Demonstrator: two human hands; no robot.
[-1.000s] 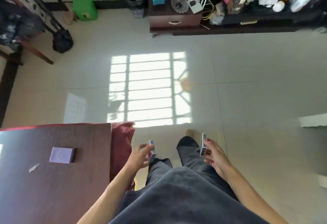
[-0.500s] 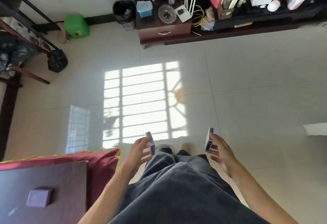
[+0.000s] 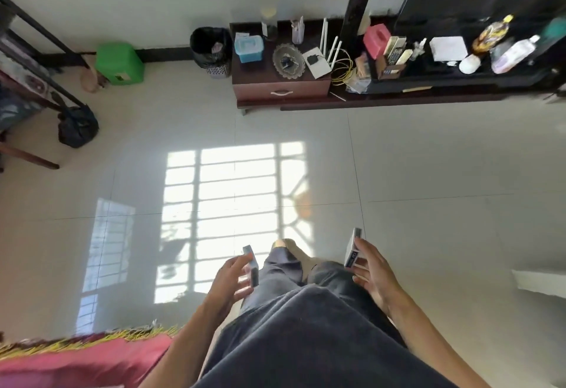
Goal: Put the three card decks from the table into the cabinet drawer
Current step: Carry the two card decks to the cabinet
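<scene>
Boxy decks, closed drawer

Green bin, black wastebasket, pink tissue box, white router

A: Left hand grips a card deck on edge; right hand grips a second deck, both over the tiled floor, either side of the dark trousers.

B: And ahead?

A: Dark wooden cabinet by the wall, its drawer shut, white handle showing. Black bin just beside it, green stool further left.
</scene>
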